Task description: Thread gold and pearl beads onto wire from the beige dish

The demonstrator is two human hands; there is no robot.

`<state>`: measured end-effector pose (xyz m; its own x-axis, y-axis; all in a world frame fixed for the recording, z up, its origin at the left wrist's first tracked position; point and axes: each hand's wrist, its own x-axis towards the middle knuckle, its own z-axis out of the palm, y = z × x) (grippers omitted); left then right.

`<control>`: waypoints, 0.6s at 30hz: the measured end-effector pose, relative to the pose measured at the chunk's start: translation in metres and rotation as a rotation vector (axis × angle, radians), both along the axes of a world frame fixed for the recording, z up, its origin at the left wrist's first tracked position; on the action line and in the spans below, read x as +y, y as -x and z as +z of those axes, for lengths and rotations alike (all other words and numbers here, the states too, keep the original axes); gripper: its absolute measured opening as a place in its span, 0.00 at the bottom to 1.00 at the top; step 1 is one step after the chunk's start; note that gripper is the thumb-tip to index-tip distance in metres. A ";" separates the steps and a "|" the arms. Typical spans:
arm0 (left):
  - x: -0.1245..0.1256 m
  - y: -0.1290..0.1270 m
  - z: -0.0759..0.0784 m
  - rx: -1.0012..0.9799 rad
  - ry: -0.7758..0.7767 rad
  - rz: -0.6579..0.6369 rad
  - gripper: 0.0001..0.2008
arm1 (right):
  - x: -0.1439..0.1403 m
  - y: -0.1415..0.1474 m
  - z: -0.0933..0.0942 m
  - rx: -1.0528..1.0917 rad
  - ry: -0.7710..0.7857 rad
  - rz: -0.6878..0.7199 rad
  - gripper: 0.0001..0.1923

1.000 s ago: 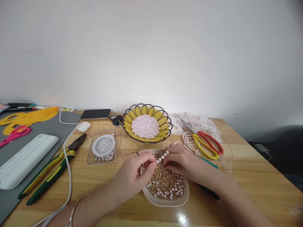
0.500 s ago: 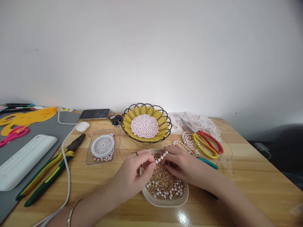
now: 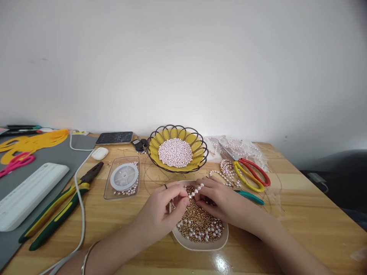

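Between my hands, over a pale bowl [image 3: 197, 246], is a short string of white pearl beads [image 3: 196, 190]. My left hand [image 3: 169, 204], with a dark ring on one finger, pinches the lower end of that bead string between thumb and forefinger. At the bowl's right side, my right hand [image 3: 215, 196] has its fingers curled close to the upper beads; its fingertips are partly hidden, so what they grip cannot be made out. Small gold beads [image 3: 197, 217] fill the bowl, with larger pearl beads [image 3: 205, 233] gathered near its front.
Behind the bowl stands a yellow basket [image 3: 197, 152] of pale beads. Red-and-yellow scissors [image 3: 249, 173], teal-handled pliers [image 3: 250, 197] and bead strands [image 3: 228, 172] lie right. Leftward are a clear box [image 3: 107, 187] with a thread spool [image 3: 124, 177], large pliers [image 3: 65, 206] and a white cable [image 3: 82, 206].
My right hand has shifted slightly left and down, uncovering more of the teal handle. My left hand and the bead string stay almost in place. The phone's screen has gone darker.
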<state>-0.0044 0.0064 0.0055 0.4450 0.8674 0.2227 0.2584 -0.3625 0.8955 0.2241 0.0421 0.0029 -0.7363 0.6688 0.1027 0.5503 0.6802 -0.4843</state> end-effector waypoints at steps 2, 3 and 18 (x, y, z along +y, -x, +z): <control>0.000 0.000 -0.001 0.002 0.002 -0.004 0.09 | 0.000 -0.002 0.005 0.018 0.050 0.013 0.07; 0.000 0.000 -0.001 0.002 0.001 -0.004 0.09 | 0.000 -0.004 0.007 0.025 0.080 0.022 0.07; 0.002 0.000 -0.002 0.002 -0.011 0.002 0.09 | 0.006 -0.004 -0.004 -0.028 0.011 0.028 0.07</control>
<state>-0.0045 0.0083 0.0036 0.4437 0.8657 0.2315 0.2605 -0.3718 0.8910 0.2285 0.0478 -0.0007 -0.7574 0.6486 0.0748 0.5442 0.6905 -0.4765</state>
